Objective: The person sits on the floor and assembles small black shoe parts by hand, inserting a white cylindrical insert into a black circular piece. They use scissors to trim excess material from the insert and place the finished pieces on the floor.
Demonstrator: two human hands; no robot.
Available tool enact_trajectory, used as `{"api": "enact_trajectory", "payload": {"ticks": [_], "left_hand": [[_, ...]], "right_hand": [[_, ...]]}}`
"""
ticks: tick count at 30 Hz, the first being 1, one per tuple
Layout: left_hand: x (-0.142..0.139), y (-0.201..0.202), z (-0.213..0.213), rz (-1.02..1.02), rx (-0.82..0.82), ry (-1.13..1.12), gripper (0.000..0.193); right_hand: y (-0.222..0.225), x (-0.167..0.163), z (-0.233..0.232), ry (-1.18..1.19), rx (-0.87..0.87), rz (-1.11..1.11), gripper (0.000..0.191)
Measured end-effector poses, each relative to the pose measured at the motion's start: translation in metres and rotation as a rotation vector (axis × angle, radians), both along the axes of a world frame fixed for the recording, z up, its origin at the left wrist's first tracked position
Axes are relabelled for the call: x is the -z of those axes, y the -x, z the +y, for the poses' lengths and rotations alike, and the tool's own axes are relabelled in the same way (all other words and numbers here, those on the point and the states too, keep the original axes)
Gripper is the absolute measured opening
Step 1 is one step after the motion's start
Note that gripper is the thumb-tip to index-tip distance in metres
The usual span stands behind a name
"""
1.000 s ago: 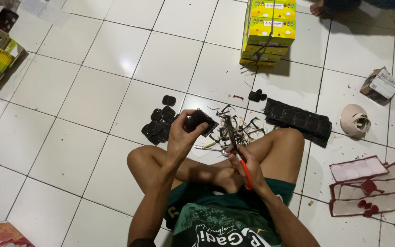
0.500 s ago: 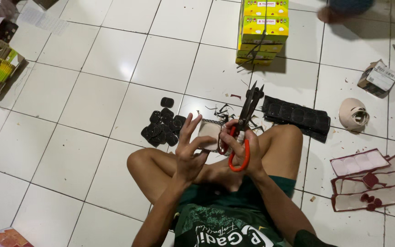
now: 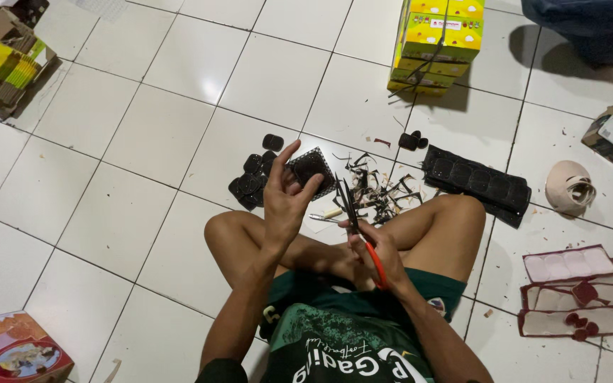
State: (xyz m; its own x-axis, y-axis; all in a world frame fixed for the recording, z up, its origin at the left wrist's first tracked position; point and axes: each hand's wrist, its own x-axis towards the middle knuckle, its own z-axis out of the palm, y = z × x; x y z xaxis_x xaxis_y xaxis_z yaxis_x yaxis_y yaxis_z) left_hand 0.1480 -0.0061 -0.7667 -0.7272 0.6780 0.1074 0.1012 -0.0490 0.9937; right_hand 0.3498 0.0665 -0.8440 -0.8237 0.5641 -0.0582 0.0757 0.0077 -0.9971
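Head view, looking down over crossed bare legs on a white tiled floor [image 3: 108, 142].

Left hand [image 3: 285, 197] raised in front of the knees, pinching a square black plastic cup piece [image 3: 312, 169] between thumb and middle fingers, index finger sticking straight up and free. Half a second back, held with fingers fanned and the piece hardly showing; now turned flat toward the camera, above the left knee.

Right hand [image 3: 379, 257] closed through the loops of red-handled scissors [image 3: 352, 209], blades pointing up and away, nearly closed, tips just right of the piece, apparently not touching it. A second back, carried low by the right thigh with the blades down; since then swung up beside the piece. Judged from that: piece and blades brought together for another trimming cut, no bite into the edge visible yet.

Just beyond the left hand, a small heap of trimmed black cups [image 3: 253, 181]. Past the scissors, a litter of black offcuts [image 3: 379, 190] and a pale pen-like tool [image 3: 324, 215]. Further right, a long black multi-cup tray [image 3: 477, 181], uncut. Well apart: yellow stacked cartons [image 3: 440, 42], a pale tape roll [image 3: 569, 188], maroon-edged trays [image 3: 576, 291], all unmoved.
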Motion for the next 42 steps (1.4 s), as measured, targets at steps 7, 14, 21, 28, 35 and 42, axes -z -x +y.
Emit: {"api": "enact_trajectory", "payload": {"ticks": [7, 14, 21, 28, 35, 42], "left_hand": [[-0.019, -0.021, -0.009, 0.083, 0.028, -0.012, 0.022], [-0.027, -0.027, -0.014, 0.020, 0.091, -0.030, 0.024], [-0.026, -0.026, -0.016, 0.111, 0.105, 0.062, 0.025], [-0.017, -0.028, -0.015, 0.024, 0.148, -0.043, 0.025], [-0.016, -0.045, -0.012, -0.005, 0.143, 0.002, 0.025], [-0.013, -0.053, -0.012, -0.073, 0.156, -0.041, 0.025]], "right_hand": [[0.000, -0.031, 0.002, 0.092, -0.070, 0.081, 0.065], [-0.013, -0.034, -0.004, 0.135, -0.022, 0.010, 0.065], [-0.019, -0.019, -0.003, 0.080, 0.014, -0.033, 0.054], [-0.025, -0.021, -0.005, -0.024, 0.052, -0.062, 0.053], [-0.014, -0.028, -0.004, 0.117, 0.042, 0.060, 0.059], [-0.013, -0.020, -0.002, 0.183, 0.049, 0.139, 0.059]]}}
